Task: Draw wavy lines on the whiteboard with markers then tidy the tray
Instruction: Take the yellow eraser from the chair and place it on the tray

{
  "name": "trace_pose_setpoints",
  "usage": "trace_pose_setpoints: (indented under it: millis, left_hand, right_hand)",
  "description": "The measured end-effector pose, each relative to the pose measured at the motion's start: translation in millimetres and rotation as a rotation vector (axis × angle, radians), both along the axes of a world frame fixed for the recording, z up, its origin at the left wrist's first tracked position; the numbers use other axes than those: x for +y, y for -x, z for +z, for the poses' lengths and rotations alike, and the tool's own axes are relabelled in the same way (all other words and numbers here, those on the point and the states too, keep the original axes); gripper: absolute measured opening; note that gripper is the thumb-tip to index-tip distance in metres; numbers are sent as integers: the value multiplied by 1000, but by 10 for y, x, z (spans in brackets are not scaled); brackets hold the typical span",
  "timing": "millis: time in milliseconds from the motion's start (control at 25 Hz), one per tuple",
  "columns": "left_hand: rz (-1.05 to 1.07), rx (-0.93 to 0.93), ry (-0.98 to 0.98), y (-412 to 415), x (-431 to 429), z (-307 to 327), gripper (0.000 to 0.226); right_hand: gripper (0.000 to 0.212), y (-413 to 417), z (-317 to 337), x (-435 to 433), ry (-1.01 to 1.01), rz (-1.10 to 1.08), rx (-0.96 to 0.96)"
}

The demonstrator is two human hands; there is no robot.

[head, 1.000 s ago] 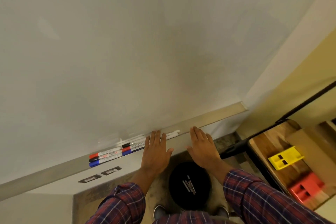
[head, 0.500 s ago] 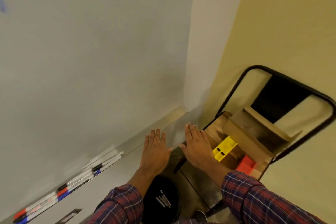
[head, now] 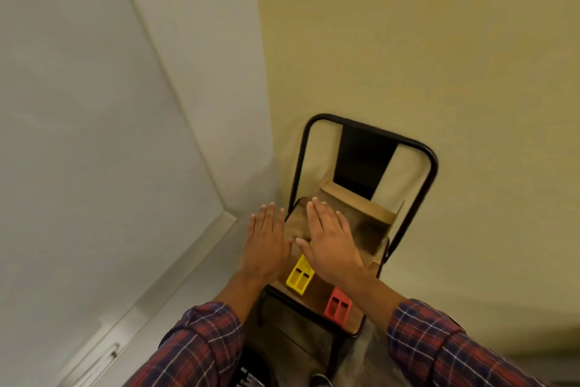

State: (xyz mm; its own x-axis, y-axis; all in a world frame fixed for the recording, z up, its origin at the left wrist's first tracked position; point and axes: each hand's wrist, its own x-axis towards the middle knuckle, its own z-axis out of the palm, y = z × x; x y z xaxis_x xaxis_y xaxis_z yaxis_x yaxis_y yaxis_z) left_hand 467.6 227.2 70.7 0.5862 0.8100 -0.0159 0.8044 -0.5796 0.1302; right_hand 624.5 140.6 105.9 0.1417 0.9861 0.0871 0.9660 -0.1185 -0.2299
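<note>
Both hands are released and hold nothing. The left hand [head: 268, 245] and the right hand [head: 332, 245] stretch forward side by side with palms down and fingers straight, their thumbs close together but apart. Plaid sleeves [head: 194, 346] cover both forearms. The whiteboard [head: 78, 135] fills the left of the view. Its silver tray [head: 188, 261] runs diagonally along the board's lower edge and ends just left of the left hand. Under the hands stands a chair [head: 430, 160] with a black metal frame, set against a yellow wall [head: 408, 41]. An open cardboard box [head: 361, 207] sits at the back of its seat with flaps raised. The right hand hides part of its inside, so what it holds cannot be told. Nearer the person, a yellow holder [head: 299, 276] with two rectangular slots lies on the seat, its far end under the right hand's thumb. A red holder [head: 337, 309] of the same shape lies near the seat's front edge. The slots of both look dark. A black round object [head: 251, 377] shows at the bottom edge.
</note>
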Motion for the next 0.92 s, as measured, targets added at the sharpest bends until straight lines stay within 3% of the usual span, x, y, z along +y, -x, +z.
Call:
trace_pose_setpoints:
  millis: [160, 320, 520, 920]
  left_hand:
    - [-28, -100, 35, -389, 158, 103, 63]
    - [-68, -163, 67, -585, 240, 150, 61]
    - [-58, -238, 150, -626, 250, 134, 60]
    - [-90, -228, 156, -597, 217, 146, 63]
  right_hand:
    - [68, -454, 69, -50, -67, -165, 21]
    - [42, -910, 113, 19, 164, -197, -100]
    - [48, -1186, 64, 122, 461, -159, -264]
    - [53, -1546, 241, 293, 346, -304, -220]
